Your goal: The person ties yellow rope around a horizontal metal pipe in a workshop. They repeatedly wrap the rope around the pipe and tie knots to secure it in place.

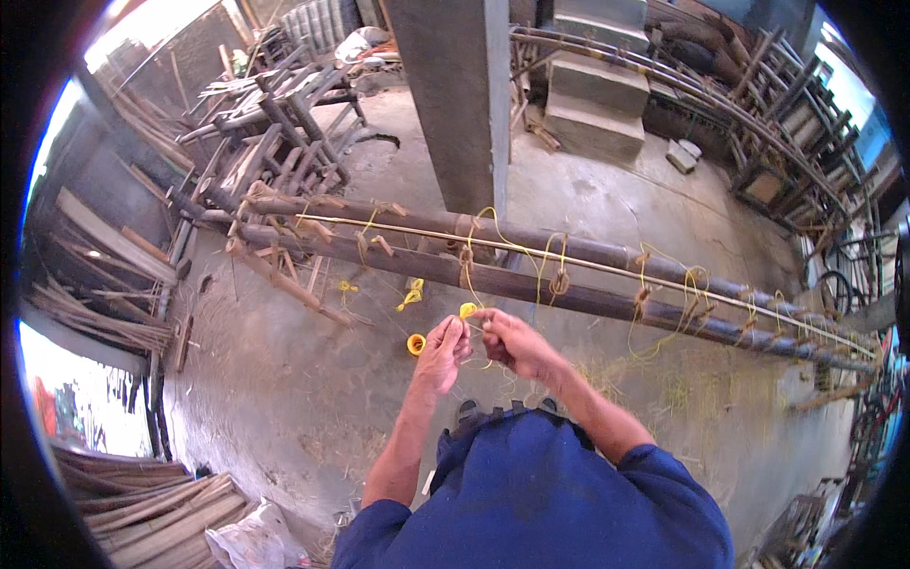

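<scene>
My left hand (443, 353) pinches a small bundle of yellow string (467, 310) in front of my body. Close beside it on the right, my right hand (517, 343) has its fingers closed at the string, with a thin strand running between the two hands. Beyond them stretches a long rack of two dark poles (493, 277), with a thin pale rod (431, 232) lying lengthwise along it. Yellow string (647, 278) loops around the poles at several spots, next to small wooden pegs (560, 282).
Below the rack, a yellow ring-shaped roll (416, 344) and a yellow string bundle (410, 295) lie on the concrete floor. A concrete pillar (450, 104) rises behind the rack. Concrete steps (597, 109) stand farther back. Stacked wood strips (156, 512) and a white sack (254, 539) lie at lower left.
</scene>
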A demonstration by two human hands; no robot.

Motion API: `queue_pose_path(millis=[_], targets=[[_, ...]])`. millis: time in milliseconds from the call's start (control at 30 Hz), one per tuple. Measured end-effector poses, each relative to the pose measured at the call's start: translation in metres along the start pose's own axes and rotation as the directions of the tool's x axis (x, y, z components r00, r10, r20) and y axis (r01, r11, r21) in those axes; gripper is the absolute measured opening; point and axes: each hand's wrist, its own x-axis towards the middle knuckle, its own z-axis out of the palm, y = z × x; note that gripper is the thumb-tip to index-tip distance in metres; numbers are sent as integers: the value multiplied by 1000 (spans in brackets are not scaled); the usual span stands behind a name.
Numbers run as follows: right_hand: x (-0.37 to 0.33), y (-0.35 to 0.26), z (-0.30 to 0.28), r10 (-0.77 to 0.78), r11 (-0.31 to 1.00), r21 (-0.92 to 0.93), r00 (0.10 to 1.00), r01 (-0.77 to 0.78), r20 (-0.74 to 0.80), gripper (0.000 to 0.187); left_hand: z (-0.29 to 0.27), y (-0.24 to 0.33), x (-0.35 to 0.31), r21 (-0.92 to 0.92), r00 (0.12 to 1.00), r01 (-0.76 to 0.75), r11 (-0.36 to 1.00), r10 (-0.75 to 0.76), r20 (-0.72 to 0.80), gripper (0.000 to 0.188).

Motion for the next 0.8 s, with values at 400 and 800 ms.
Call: queue_pose_path(millis=[400, 800], targets=[[-21, 12, 35, -561, 478, -791, 826, 380, 57, 28, -6, -51, 0, -30, 964, -83, 996, 72, -256, 33], [111, -98, -64, -369, 356, -920, 879, -166, -301, 50, -35, -96, -21, 867, 949, -273, 417, 264, 172, 20]])
